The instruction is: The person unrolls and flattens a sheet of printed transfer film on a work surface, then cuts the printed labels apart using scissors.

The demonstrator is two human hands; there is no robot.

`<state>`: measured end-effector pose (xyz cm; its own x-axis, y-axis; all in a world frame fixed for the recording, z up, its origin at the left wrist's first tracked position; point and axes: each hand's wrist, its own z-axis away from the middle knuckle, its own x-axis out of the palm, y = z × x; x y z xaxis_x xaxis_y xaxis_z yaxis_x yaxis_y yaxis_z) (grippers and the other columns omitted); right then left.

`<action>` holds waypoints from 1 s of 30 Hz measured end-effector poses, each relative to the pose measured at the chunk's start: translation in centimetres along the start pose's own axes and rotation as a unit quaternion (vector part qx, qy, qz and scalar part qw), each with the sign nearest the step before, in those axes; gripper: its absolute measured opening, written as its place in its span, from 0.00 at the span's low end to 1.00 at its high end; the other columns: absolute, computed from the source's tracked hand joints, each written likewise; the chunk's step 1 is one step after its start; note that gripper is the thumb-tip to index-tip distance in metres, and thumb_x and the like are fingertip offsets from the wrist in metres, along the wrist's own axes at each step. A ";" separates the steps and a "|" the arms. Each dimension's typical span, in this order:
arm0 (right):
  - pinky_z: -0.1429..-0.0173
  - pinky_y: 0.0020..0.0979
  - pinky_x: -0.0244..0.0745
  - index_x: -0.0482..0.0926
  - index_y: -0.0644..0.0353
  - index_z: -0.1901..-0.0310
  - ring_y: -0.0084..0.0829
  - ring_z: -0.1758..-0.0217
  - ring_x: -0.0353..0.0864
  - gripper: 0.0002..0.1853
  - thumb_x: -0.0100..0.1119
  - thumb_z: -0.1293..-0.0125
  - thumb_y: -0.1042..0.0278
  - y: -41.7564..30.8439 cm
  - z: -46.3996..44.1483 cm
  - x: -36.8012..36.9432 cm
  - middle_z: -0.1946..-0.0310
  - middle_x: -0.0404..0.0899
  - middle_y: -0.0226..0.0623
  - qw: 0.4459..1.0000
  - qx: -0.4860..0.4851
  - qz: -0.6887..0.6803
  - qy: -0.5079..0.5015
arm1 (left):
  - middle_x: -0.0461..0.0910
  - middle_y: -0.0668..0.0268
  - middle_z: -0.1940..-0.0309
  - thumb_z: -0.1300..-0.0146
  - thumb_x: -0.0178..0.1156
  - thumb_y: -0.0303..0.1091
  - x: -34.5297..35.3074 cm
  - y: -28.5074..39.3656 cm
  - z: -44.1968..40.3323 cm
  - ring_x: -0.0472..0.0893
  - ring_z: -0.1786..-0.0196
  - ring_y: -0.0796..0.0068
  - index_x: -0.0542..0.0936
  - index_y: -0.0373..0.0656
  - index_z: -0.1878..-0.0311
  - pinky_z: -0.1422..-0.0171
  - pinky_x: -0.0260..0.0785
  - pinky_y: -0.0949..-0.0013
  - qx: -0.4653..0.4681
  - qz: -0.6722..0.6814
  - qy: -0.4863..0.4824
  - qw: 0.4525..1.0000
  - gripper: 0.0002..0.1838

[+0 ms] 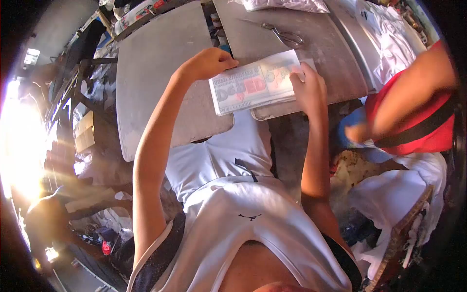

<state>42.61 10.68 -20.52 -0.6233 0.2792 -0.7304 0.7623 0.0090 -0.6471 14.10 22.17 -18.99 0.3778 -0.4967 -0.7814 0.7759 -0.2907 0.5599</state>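
A small stack of whitish, see-through printed sheets (238, 92) is held up over the gap between two grey boards. Red and dark print shows on them, with lettering that reads mirrored. My right hand (311, 88) grips their right end, thumb on top and fingers behind. At the upper left corner, my left hand (210, 64) is closed, its fingertips pinched at the sheets' edge; the exact hold is partly hidden. Beyond the sheets, a pair of scissors (283, 36) lies on the right board.
The left grey board (165, 82) and right grey board (335, 73) are in front of me. At right, another person's arm (413, 97) is blurred beside red clothing. White cloth (384, 44) lies at the upper right. A cardboard box (84, 132) sits at left near bright light.
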 end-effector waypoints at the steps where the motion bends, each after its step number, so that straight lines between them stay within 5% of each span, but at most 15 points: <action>1: 0.46 0.55 0.75 0.80 0.66 0.54 0.62 0.48 0.82 0.15 0.60 0.34 0.62 0.2 -0.1 0.1 0.56 0.84 0.59 1.000 -0.001 -0.011 0.006 | 0.88 0.59 0.59 0.26 0.62 0.50 0.4 -0.7 -0.3 0.85 0.60 0.69 0.86 0.38 0.49 0.53 0.77 0.63 0.040 0.003 0.001 0.999 0.22; 3: 0.46 0.56 0.75 0.79 0.66 0.55 0.63 0.49 0.81 0.15 0.60 0.34 0.62 -0.7 -0.1 -0.8 0.57 0.84 0.60 1.000 -0.007 -0.016 0.007 | 0.88 0.59 0.61 0.27 0.63 0.53 0.9 -0.9 -0.3 0.85 0.61 0.70 0.87 0.38 0.50 0.53 0.77 0.64 0.082 0.013 -0.007 0.997 0.24; 6: 0.47 0.57 0.74 0.79 0.67 0.57 0.65 0.49 0.80 0.15 0.60 0.34 0.62 -0.4 -0.5 -1.2 0.58 0.83 0.62 0.999 -0.022 -0.030 0.021 | 0.89 0.57 0.63 0.37 0.65 0.69 0.8 -0.4 -0.5 0.86 0.60 0.64 0.89 0.39 0.54 0.52 0.76 0.61 0.027 0.038 -0.014 0.999 0.35; 19: 0.37 0.51 0.73 0.80 0.74 0.46 0.63 0.40 0.80 0.23 0.61 0.34 0.61 4.3 -1.4 -0.7 0.49 0.81 0.67 0.993 0.007 0.101 0.063 | 0.87 0.56 0.68 0.40 0.69 0.65 1.8 -0.6 -0.4 0.84 0.66 0.64 0.91 0.42 0.60 0.57 0.74 0.60 0.029 0.013 0.033 0.999 0.30; 24: 0.40 0.54 0.73 0.81 0.72 0.51 0.64 0.42 0.80 0.20 0.60 0.34 0.61 3.2 -1.1 -1.3 0.51 0.81 0.68 0.991 0.029 0.120 0.049 | 0.85 0.55 0.72 0.39 0.69 0.62 2.4 -0.6 0.0 0.82 0.68 0.62 0.88 0.39 0.67 0.58 0.73 0.58 0.046 0.048 0.101 0.993 0.29; 30: 0.40 0.58 0.73 0.82 0.70 0.55 0.65 0.46 0.81 0.20 0.58 0.34 0.57 4.4 -1.9 -1.6 0.53 0.82 0.66 0.989 0.041 0.136 0.043 | 0.85 0.51 0.73 0.38 0.68 0.64 2.6 -0.4 -0.1 0.84 0.69 0.58 0.90 0.38 0.65 0.58 0.75 0.56 0.005 0.024 0.092 0.995 0.31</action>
<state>47.32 12.10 -21.80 -0.3767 0.3420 -0.8609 0.8811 -0.1546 -0.4469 14.86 21.10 -21.29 0.5014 -0.3531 -0.7899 0.7498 -0.2783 0.6003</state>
